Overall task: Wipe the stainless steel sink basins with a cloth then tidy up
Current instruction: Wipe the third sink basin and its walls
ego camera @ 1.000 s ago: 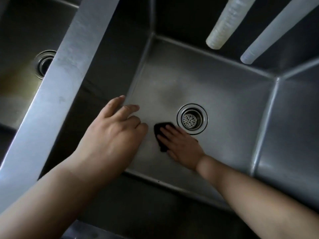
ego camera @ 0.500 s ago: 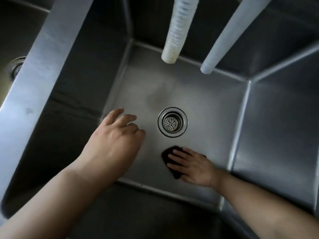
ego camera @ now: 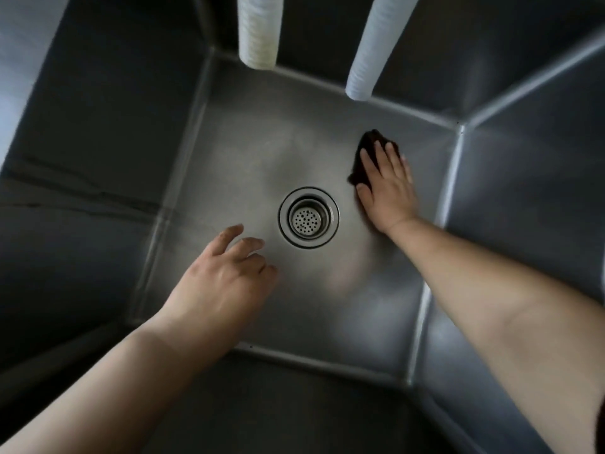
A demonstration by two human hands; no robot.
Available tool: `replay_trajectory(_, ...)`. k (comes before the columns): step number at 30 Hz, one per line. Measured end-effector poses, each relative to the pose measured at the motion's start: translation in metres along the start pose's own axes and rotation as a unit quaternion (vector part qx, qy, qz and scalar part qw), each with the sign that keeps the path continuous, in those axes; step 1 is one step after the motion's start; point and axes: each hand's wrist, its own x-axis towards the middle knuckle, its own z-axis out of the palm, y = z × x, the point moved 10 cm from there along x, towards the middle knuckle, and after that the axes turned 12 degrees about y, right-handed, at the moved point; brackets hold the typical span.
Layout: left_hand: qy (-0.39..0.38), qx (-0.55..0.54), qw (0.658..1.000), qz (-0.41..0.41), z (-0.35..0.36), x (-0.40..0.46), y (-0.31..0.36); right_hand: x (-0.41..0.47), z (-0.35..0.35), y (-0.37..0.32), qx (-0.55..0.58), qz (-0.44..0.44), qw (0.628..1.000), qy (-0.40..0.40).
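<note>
I look straight down into a deep stainless steel sink basin (ego camera: 248,132). My right hand (ego camera: 388,188) lies flat on a small dark cloth (ego camera: 361,152) and presses it onto the basin floor at the far right, beyond the round drain strainer (ego camera: 308,217). Most of the cloth is hidden under my palm and fingers. My left hand (ego camera: 222,280) hovers over the near left part of the floor, fingers loosely apart, holding nothing.
Two white ribbed hoses (ego camera: 258,31) (ego camera: 371,57) hang down over the basin's back wall. Steel walls rise on all sides; the right wall (ego camera: 523,198) stands close to my right hand. A rim strip (ego camera: 16,60) shows at the far left.
My right hand has slid the cloth from the near side of the drain around to the far right of it. The view has shifted right, and the neighbouring basin has left the frame.
</note>
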Motion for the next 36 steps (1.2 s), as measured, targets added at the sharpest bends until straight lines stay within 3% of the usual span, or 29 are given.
replay_trajectory(4,-0.002,-0.007,1.0,-0.005,0.006,-0.002,-0.004,-0.063,-0.007,-0.022,0.007,-0.009,1.0,-0.013)
replay_trajectory(8,-0.012,-0.018,0.999,-0.029,0.008,0.0,-0.009,-0.147,-0.004,-0.074,-0.008,-0.225,0.972,-0.068)
replay_trajectory(10,-0.022,-0.021,0.999,-0.024,0.01,-0.002,-0.007,-0.167,-0.001,-0.082,-0.013,-0.263,0.961,-0.09)
replay_trajectory(13,-0.04,-0.029,0.999,-0.017,0.013,-0.004,-0.005,-0.154,-0.004,-0.073,-0.005,-0.225,0.971,-0.085)
replay_trajectory(17,-0.035,-0.029,0.999,-0.012,0.013,-0.004,-0.002,-0.096,-0.01,-0.028,0.006,-0.081,0.995,-0.054)
replay_trajectory(25,-0.028,-0.01,0.999,-0.046,0.02,0.0,-0.013,0.016,-0.007,0.069,-0.06,0.067,0.996,0.008)
replay_trajectory(30,-0.038,-0.017,0.998,-0.048,0.022,0.001,-0.016,-0.002,-0.01,0.078,-0.059,0.16,0.985,0.029)
replay_trajectory(36,-0.076,-0.028,0.994,-0.077,0.006,0.006,-0.02,-0.094,-0.018,0.026,-0.067,0.12,0.991,-0.001)
